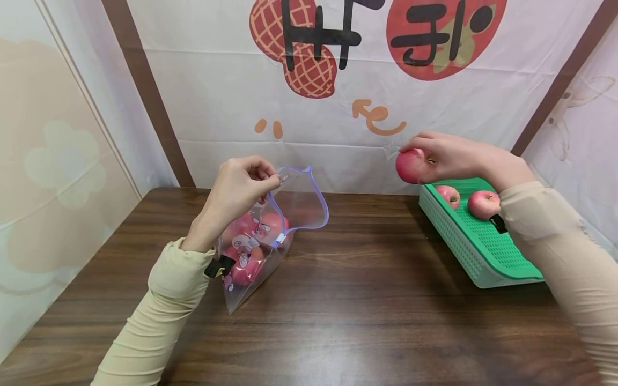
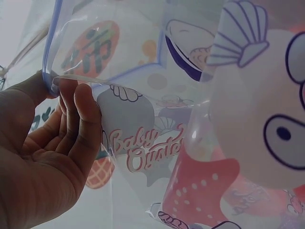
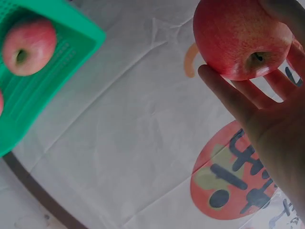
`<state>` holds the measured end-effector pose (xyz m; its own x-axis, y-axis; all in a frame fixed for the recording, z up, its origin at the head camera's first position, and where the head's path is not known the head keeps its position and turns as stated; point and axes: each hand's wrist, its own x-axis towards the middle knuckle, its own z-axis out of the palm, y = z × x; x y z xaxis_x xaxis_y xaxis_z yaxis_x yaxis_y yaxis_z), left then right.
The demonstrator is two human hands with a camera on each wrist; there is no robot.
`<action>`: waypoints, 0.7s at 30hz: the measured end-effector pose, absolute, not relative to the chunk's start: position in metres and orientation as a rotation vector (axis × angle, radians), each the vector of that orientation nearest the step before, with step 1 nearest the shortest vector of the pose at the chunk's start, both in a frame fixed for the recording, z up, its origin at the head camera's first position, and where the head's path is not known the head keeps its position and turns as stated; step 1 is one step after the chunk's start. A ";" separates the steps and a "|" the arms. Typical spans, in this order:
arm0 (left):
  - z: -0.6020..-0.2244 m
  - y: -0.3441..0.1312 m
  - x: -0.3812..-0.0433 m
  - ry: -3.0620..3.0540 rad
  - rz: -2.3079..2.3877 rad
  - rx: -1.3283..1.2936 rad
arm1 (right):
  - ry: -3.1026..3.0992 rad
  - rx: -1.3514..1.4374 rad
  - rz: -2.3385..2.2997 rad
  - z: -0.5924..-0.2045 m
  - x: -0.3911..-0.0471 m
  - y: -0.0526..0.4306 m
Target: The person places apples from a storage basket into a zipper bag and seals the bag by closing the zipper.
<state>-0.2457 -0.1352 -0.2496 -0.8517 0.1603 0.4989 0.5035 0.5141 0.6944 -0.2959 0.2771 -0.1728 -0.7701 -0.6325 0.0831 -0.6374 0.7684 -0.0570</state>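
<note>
While the green basket [image 1: 449,239] lies below the right hand [image 1: 454,155], the clear bag [image 1: 267,256] sits beneath the left hand [image 1: 238,185], pinched near its mouth; the right grasps an apple [image 1: 411,165], which could slip if its fingers slackened.

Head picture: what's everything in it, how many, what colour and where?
Table: one, brown, across the bottom.
Cloth walls: count unclear, pale with prints, behind and beside the table.
Bag: one, clear and purple, left of centre.
Slider: one, white, on the bag.
Bagged apples: count unclear, red, in the bag.
Basket: one, green, right side.
Basket apples: two showing, pinkish red, in the basket.
Held apple: one, red, in the air.
Sleeves: two, cream, lower left and right.
Gadgets: two, black, near the cuffs.
Left grip: one hand, holding the bag's top.
Right grip: one hand, round the held apple.
</note>
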 end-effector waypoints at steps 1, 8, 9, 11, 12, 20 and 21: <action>-0.250 -0.135 -0.246 -2.387 -1.271 -0.549 | -2.894 1.045 0.130 -0.173 -0.297 0.274; -0.251 -0.134 -0.246 -2.391 -1.281 -0.545 | -2.853 1.095 0.194 -0.171 -0.300 0.252; -0.251 -0.134 -0.246 -2.391 -1.283 -0.545 | -2.849 1.099 0.193 -0.171 -0.299 0.249; -0.251 -0.134 -0.246 -2.392 -1.283 -0.544 | -2.848 1.104 0.194 -0.169 -0.299 0.242; -0.251 -0.134 -0.246 -2.392 -1.286 -0.545 | -2.847 1.106 0.190 -0.169 -0.298 0.239; -0.251 -0.131 -0.249 -2.400 -1.288 -0.556 | -2.838 1.132 0.192 -0.166 -0.296 0.219; -0.251 -0.131 -0.250 -2.400 -1.291 -0.559 | -2.824 1.148 0.192 -0.166 -0.296 0.216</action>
<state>-0.2495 -0.1308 -0.2507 -0.8576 0.1722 0.4847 0.4993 0.5050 0.7040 -0.2957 0.2165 -0.1664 -0.7143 -0.6881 0.1273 -0.6990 0.7102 -0.0832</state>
